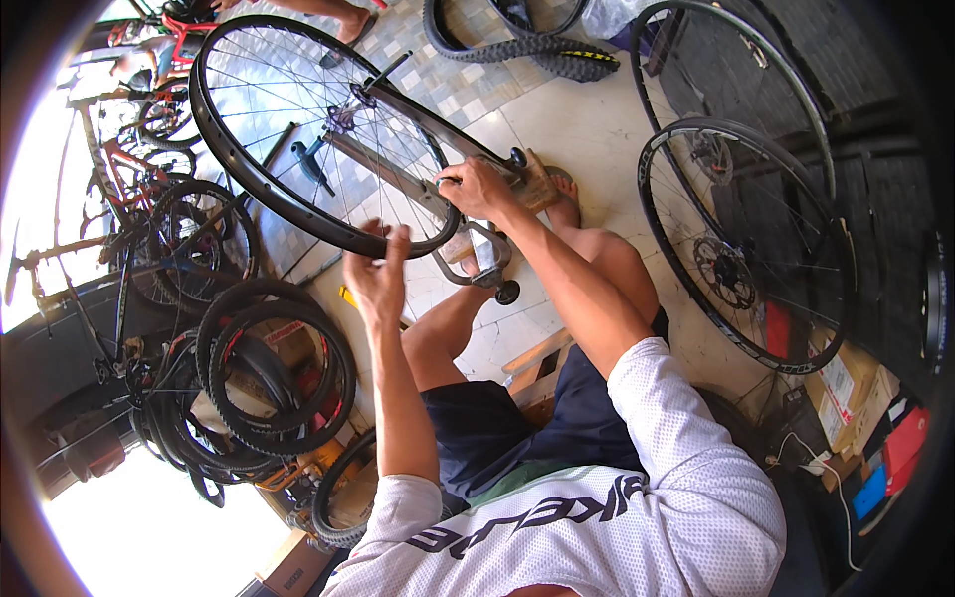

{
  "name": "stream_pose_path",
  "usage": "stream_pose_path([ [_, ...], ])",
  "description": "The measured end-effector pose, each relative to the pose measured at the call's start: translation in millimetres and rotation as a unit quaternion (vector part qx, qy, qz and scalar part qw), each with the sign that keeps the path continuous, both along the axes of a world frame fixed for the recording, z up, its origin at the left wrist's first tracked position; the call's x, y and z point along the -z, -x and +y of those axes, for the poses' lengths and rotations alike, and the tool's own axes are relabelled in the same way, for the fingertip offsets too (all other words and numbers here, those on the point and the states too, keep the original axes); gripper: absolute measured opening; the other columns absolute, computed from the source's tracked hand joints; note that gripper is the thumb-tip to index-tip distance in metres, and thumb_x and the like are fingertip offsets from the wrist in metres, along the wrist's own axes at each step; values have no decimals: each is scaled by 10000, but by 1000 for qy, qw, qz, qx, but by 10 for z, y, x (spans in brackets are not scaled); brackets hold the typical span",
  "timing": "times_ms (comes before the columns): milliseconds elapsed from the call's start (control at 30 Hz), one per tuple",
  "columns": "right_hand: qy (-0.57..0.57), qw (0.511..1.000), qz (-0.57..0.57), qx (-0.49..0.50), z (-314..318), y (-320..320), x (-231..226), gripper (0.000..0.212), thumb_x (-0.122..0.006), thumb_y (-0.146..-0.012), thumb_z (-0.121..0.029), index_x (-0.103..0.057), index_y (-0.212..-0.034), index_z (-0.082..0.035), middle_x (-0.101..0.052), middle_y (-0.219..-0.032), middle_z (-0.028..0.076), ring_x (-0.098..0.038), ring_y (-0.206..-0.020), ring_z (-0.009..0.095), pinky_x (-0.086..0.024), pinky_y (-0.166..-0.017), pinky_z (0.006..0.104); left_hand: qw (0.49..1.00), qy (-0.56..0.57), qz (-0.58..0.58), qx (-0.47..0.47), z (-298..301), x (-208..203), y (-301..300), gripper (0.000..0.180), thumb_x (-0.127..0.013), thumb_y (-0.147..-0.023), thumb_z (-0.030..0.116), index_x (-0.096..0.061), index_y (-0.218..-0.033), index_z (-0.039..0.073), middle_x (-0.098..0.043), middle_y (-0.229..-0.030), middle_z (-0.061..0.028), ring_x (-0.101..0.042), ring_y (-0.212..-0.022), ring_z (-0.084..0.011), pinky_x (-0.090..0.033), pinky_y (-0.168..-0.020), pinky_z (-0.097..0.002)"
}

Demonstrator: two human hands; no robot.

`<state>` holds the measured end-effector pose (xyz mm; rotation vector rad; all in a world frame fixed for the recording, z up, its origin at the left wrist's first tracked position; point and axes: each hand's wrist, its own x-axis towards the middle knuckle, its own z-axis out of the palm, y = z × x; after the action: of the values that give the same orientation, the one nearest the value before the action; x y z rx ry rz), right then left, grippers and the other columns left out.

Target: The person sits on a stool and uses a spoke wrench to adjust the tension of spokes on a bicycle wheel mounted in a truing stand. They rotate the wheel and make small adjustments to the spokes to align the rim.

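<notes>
A bicycle wheel (261,189) with a black rim and no tyre is mounted between the grey metal arms of a truing stand (383,171). My left hand (378,277) is at the near side of the rim, with its fingers curled around it and the thumb towards me. Farther right, my right hand (476,189) is closed in a pinch near the spokes and the stand's arm. Whatever sits between those fingertips is too small to name. Below the rim is the stand's lower bracket with a black knob (507,292).
Several bicycles (119,189) stand along the left, with a pile of tyres (274,368) nearer me. Two wheels (746,249) lean at the right beside cardboard boxes (846,393). Loose tyres (527,48) lie on the tiled floor ahead. Another person's leg (343,18) shows at the top.
</notes>
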<state>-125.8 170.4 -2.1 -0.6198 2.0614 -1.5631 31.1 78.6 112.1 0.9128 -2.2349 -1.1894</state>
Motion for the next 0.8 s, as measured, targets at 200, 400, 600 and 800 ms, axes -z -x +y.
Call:
stream_pose_path([
  [200,-6,1000,-5,-9,2,-14,13,338,-621,-786,-272,-764,-1012,-66,-698,-874,256,-696,-853,388,-550,-810,406,979,168,77,-82,-302,-850,372,445,-800,-843,366,-617,-985,-14,-562,-769,-1,-483,-652,-66,-392,-583,-214],
  [400,-27,999,-10,-20,26,-7,-63,332,-628,-792,-279,-767,-1022,-85,-709,-932,243,-700,-872,376,-550,-823,400,976,189,16,-108,-379,-986,422,389,-807,-832,337,-581,-746,33,-475,-640,30,-398,-587,-74,-337,-545,-230],
  [600,-47,998,-14,-30,44,-5,-82,326,-628,-795,-290,-772,-1024,-108,-713,-977,228,-701,-885,373,-551,-825,399,987,148,12,-65,-111,-684,205,299,-808,-818,248,-587,-766,53,-559,-665,20,-460,-607,-62,-368,-563,-233],
  [800,-37,999,-2,-21,41,-1,-35,331,-611,-787,-297,-774,-1008,-112,-708,-957,232,-696,-874,391,-554,-812,410,995,89,-19,-27,170,-238,9,244,-801,-837,195,-637,-898,25,-648,-767,-8,-562,-665,-74,-451,-605,-239],
])
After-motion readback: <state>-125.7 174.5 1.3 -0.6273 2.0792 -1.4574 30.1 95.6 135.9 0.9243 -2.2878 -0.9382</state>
